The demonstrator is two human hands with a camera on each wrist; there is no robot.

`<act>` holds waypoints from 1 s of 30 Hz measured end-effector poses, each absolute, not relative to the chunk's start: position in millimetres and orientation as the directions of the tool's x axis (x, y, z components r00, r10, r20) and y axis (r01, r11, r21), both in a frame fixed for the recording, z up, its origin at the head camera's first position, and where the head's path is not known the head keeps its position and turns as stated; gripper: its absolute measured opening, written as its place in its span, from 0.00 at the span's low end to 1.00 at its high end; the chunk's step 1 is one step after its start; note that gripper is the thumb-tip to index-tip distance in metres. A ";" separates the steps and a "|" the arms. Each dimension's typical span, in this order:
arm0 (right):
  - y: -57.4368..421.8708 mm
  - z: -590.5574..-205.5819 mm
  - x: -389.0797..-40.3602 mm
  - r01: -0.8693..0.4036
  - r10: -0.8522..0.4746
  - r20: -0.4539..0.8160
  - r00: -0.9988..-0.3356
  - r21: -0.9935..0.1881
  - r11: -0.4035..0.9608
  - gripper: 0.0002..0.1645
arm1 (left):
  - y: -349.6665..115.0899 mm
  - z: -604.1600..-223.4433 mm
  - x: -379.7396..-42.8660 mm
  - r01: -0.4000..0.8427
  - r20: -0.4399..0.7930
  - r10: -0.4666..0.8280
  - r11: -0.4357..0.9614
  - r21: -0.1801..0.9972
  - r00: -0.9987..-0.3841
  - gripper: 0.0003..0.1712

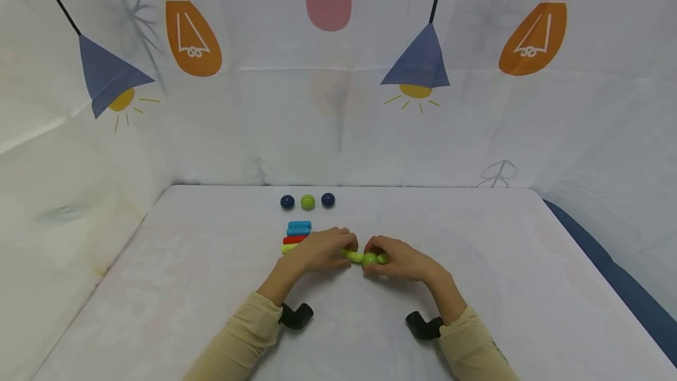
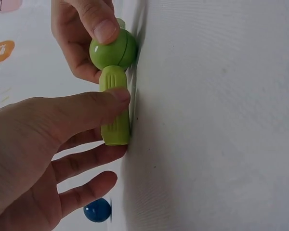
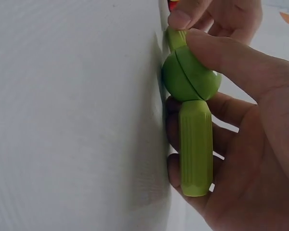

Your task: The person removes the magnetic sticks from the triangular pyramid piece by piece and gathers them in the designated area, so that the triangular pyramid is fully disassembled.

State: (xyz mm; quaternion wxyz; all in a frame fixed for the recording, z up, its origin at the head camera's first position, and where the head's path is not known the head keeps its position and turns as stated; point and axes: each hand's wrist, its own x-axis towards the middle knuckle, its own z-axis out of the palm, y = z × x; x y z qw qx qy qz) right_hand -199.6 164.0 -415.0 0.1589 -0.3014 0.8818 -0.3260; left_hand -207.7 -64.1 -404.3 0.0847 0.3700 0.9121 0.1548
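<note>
Near the middle of the white table, my left hand pinches a yellow-green ribbed rod between thumb and fingers. One end of that rod meets a green ball with a seam around it. My right hand grips the ball, its thumb on top and fingertips behind. Opposite the left rod, a second yellow-green rod extends from the ball in front of the right palm. Rods and ball form nearly one line, low against the tabletop. How the pieces join inside is hidden.
Behind the hands, a dark blue ball, a green ball and another dark blue ball form a row. Blue rods, a red rod and a yellow-green rod lie beside the left hand, partly covered.
</note>
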 end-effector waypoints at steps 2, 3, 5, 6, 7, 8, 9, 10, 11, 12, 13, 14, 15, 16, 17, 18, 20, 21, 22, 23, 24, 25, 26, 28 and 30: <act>163.1 -415.2 -199.8 -0.421 -0.628 -0.086 -0.773 -0.672 0.609 0.17 | -63.5 -404.0 -208.1 0.650 -0.044 0.703 0.677 0.344 -0.709 0.13; 162.7 -415.2 -199.7 -0.419 -0.626 -0.086 -0.775 -0.672 0.611 0.18 | -63.4 -403.6 -208.3 0.652 -0.047 0.707 0.674 0.348 -0.705 0.12; 162.0 -415.7 -199.9 -0.413 -0.619 -0.088 -0.780 -0.671 0.616 0.18 | -63.4 -402.7 -208.9 0.650 -0.059 0.713 0.667 0.363 -0.699 0.12; 161.8 -415.9 -200.1 -0.412 -0.616 -0.088 -0.783 -0.669 0.618 0.18 | -63.6 -402.1 -209.1 0.649 -0.067 0.715 0.666 0.369 -0.696 0.12; 161.6 -416.4 -200.3 -0.410 -0.613 -0.089 -0.785 -0.668 0.621 0.18 | -63.9 -401.6 -209.5 0.648 -0.073 0.718 0.663 0.376 -0.692 0.11; 161.5 -416.6 -200.4 -0.408 -0.610 -0.090 -0.787 -0.666 0.624 0.19 | -64.2 -401.1 -209.8 0.648 -0.077 0.721 0.659 0.381 -0.689 0.11; 161.5 -416.8 -200.5 -0.406 -0.608 -0.092 -0.789 -0.665 0.627 0.19 | -64.5 -400.9 -210.1 0.648 -0.082 0.723 0.658 0.382 -0.686 0.10; 161.5 -416.9 -200.5 -0.404 -0.606 -0.094 -0.790 -0.663 0.630 0.19 | -64.8 -400.8 -210.7 0.649 -0.084 0.725 0.657 0.384 -0.684 0.10; 161.6 -416.8 -200.6 -0.402 -0.605 -0.097 -0.790 -0.663 0.632 0.19 | -65.2 -400.7 -211.0 0.651 -0.085 0.727 0.656 0.383 -0.682 0.10; 161.6 -416.5 -200.3 -0.399 -0.604 -0.101 -0.790 -0.663 0.634 0.19 | -65.6 -400.2 -211.0 0.654 -0.085 0.730 0.652 0.383 -0.678 0.09; 161.6 -416.1 -200.1 -0.397 -0.605 -0.105 -0.790 -0.664 0.634 0.19 | -66.2 -399.8 -211.1 0.657 -0.085 0.732 0.650 0.382 -0.676 0.09; 161.7 -415.4 -199.8 -0.396 -0.605 -0.108 -0.789 -0.664 0.634 0.19 | -67.0 -399.4 -211.1 0.661 -0.085 0.735 0.648 0.378 -0.673 0.09; 161.8 -414.9 -199.7 -0.396 -0.607 -0.110 -0.787 -0.664 0.634 0.19 | -68.2 -399.0 -211.1 0.664 -0.086 0.737 0.648 0.373 -0.671 0.09; 162.0 -414.2 -199.6 -0.398 -0.610 -0.109 -0.785 -0.666 0.632 0.18 | -69.6 -398.3 -211.2 0.662 -0.088 0.736 0.649 0.374 -0.671 0.09; 162.2 -413.7 -199.5 -0.397 -0.611 -0.110 -0.784 -0.667 0.630 0.18 | -71.4 -397.2 -211.1 0.654 -0.095 0.731 0.654 0.381 -0.675 0.09; 162.4 -413.3 -199.6 -0.399 -0.612 -0.109 -0.783 -0.667 0.630 0.18 | -73.5 -396.0 -211.2 0.644 -0.101 0.726 0.658 0.390 -0.680 0.08; 162.7 -412.7 -199.7 -0.397 -0.613 -0.108 -0.783 -0.671 0.626 0.17 | -79.3 -393.1 -211.7 0.613 -0.121 0.709 0.672 0.414 -0.695 0.07; 162.7 -412.5 -199.8 -0.395 -0.612 -0.109 -0.784 -0.673 0.626 0.17 | -82.7 -391.3 -212.0 0.601 -0.124 0.703 0.675 0.429 -0.701 0.07; 162.5 -412.3 -199.6 -0.390 -0.609 -0.111 -0.786 -0.675 0.626 0.17 | -86.7 -389.4 -213.0 0.594 -0.122 0.702 0.670 0.445 -0.701 0.06; 162.4 -412.3 -199.5 -0.387 -0.606 -0.112 -0.787 -0.675 0.628 0.18 | -91.0 -387.6 -214.1 0.592 -0.119 0.705 0.664 0.457 -0.699 0.06; 162.3 -412.4 -199.5 -0.384 -0.604 -0.112 -0.789 -0.676 0.629 0.18 | -95.3 -386.0 -215.0 0.593 -0.114 0.708 0.658 0.463 -0.697 0.05; 162.1 -412.5 -199.3 -0.381 -0.602 -0.114 -0.790 -0.677 0.630 0.18 | -99.7 -384.0 -215.8 0.592 -0.111 0.708 0.657 0.467 -0.698 0.05; 162.1 -412.8 -199.4 -0.381 -0.600 -0.114 -0.792 -0.677 0.630 0.19 | -103.9 -381.9 -216.6 0.588 -0.109 0.706 0.656 0.472 -0.700 0.05; 162.2 -413.5 -199.5 -0.381 -0.599 -0.113 -0.792 -0.676 0.631 0.19 | -112.6 -378.0 -218.2 0.583 -0.110 0.704 0.656 0.480 -0.701 0.05; 162.4 -414.4 -199.7 -0.379 -0.601 -0.112 -0.791 -0.681 0.626 0.19 | -120.4 -373.0 -218.1 0.541 -0.147 0.674 0.686 0.486 -0.724 0.05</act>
